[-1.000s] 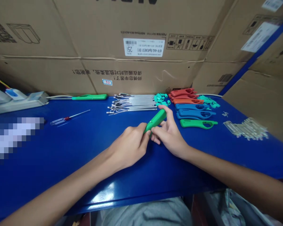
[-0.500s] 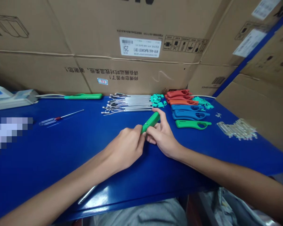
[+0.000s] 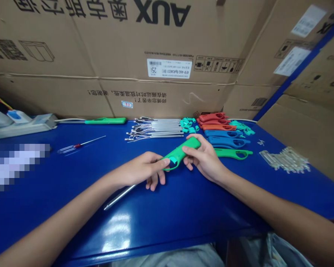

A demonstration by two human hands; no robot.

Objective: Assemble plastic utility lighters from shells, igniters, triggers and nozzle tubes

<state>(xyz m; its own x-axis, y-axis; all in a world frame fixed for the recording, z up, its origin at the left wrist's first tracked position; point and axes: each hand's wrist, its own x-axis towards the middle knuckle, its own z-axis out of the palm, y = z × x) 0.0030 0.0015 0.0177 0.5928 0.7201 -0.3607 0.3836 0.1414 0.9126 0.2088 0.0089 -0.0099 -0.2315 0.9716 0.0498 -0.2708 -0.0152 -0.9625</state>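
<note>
A green long-nosed lighter [image 3: 176, 152] is held between my two hands over the table. My right hand [image 3: 206, 157] grips its broad handle end, thumb on the near side. On the trigger loop, where a turquoise trigger shows, my left hand [image 3: 144, 168] pinches with the thumb; its lower fingers hang loose. The lighter's metal tube [image 3: 119, 197] comes out below my left hand and slants down to the left. Behind my right hand lies a row of red, orange, blue and green handle shells [image 3: 227, 142]. Metal tubes with wires [image 3: 167, 128] lie beyond the lighter.
Turquoise triggers [image 3: 189, 125] lie beside the tubes, with more [image 3: 242, 128] behind the shells. Clear plastic parts [image 3: 285, 159] lie on the right. At left are a screwdriver [image 3: 78, 145], another green lighter [image 3: 107, 121] and a power strip [image 3: 30, 126]. Cardboard [image 3: 128, 89] walls the back.
The lighter has been turned, and its trigger loop and metal tube now show. My left hand has loosened its lower fingers. The camera view has tilted up slightly.
</note>
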